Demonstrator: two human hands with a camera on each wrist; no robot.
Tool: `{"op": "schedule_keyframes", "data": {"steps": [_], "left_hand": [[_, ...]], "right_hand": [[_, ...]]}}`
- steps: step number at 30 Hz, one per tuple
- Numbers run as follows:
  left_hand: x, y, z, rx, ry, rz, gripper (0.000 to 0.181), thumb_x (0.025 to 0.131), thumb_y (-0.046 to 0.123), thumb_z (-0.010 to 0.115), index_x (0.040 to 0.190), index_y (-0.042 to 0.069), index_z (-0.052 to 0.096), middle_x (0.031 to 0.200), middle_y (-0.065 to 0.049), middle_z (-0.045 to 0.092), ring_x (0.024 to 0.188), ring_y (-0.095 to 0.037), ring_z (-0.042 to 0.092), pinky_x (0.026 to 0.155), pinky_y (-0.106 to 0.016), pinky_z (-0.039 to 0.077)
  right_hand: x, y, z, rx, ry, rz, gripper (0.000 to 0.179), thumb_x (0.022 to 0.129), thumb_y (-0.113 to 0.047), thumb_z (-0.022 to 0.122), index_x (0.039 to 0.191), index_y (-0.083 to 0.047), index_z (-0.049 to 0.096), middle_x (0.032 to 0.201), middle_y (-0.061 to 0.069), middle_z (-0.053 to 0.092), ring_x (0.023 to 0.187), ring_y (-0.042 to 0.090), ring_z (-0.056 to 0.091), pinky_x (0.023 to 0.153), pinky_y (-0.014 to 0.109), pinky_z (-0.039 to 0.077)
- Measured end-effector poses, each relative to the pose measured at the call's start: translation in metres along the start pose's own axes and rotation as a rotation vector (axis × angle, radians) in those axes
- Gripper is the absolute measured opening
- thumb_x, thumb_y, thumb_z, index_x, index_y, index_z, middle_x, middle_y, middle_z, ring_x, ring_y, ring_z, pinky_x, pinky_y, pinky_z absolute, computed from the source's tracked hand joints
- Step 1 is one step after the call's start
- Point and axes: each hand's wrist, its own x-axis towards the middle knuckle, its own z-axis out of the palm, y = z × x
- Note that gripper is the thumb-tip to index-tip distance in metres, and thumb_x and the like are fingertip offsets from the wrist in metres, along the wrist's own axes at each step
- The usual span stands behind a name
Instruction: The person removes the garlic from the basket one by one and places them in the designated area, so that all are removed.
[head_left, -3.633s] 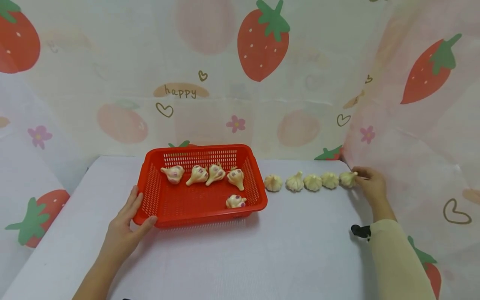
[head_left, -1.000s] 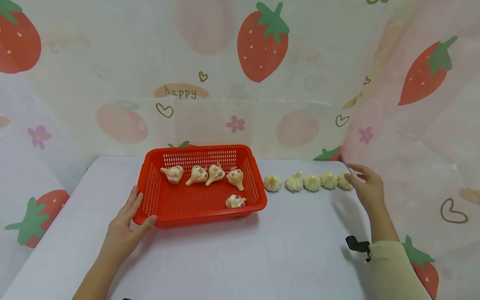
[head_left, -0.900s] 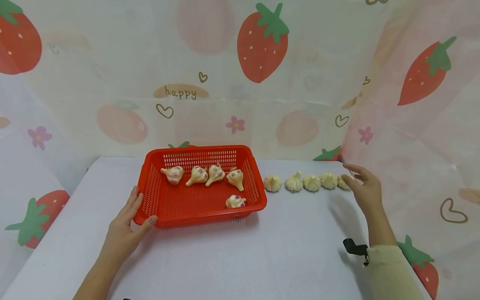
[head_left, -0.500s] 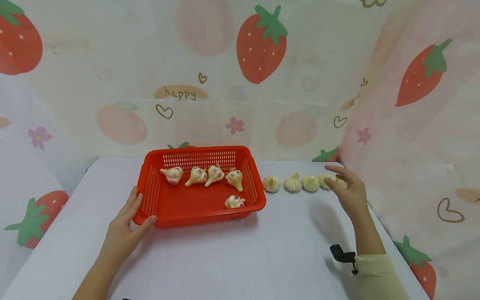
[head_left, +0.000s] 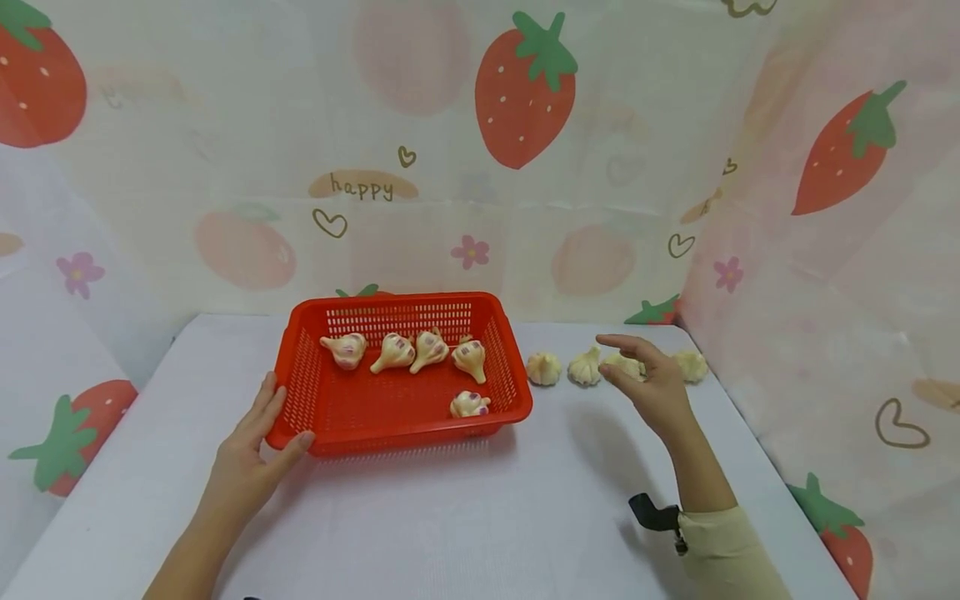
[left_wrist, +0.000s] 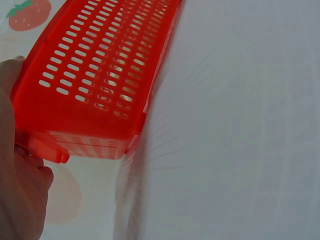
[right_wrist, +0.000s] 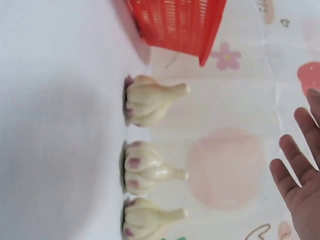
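My left hand (head_left: 243, 467) holds the near left corner of a red plastic basket (head_left: 405, 437), thumb on the front rim and fingers along the left end. In the left wrist view the fingers reach under the lip of the basket (left_wrist: 95, 120). Inside lie several purple-marked garlic bulbs, one garlic bulb (head_left: 470, 404) near the front. My right hand (head_left: 660, 396) hovers over a row of garlic bulbs on the table, thumb and fingers spread apart, holding nothing. It partly hides the row. The right wrist view shows a garlic bulb (right_wrist: 147, 167) standing stem up, apart from the fingers.
The row of garlic starts beside the basket's right end with a garlic bulb (head_left: 543, 368) and ends at a garlic bulb (head_left: 691, 366) near the table's right edge. A white cloth (head_left: 450, 533) covers the table. Strawberry-printed curtains (head_left: 420, 242) stand behind and at the sides.
My right hand has let go of the rightmost garlic bulb, lifted, and moved left above the row. My left hand and the basket have stayed in place.
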Motion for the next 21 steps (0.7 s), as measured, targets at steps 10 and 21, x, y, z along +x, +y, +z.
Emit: {"op": "schedule_keyframes", "data": {"steps": [10,21], "left_hand": [[0.001,0.001,-0.001,0.017,-0.007,-0.016,0.082,0.093,0.031,0.077,0.160,0.010,0.035,0.170,-0.001,0.023,0.155,-0.031,0.027,0.101,0.003,0.018],[0.001,-0.001,-0.001,0.010,0.005,0.000,0.080,0.093,0.030,0.078,0.159,0.008,0.037,0.170,-0.001,0.025,0.156,-0.028,0.026,0.104,0.003,0.017]], "right_hand": [[0.003,-0.030,0.028,0.033,-0.127,-0.065,0.040,0.092,-0.010,0.077,0.131,-0.011,0.069,0.133,0.007,0.068,0.131,0.028,0.053,0.114,0.057,0.037],[0.019,-0.026,0.054,-0.008,-0.271,-0.110,0.039,0.092,-0.016,0.078,0.129,-0.027,0.071,0.134,-0.006,0.066,0.133,0.018,0.054,0.112,0.059,0.042]]}}
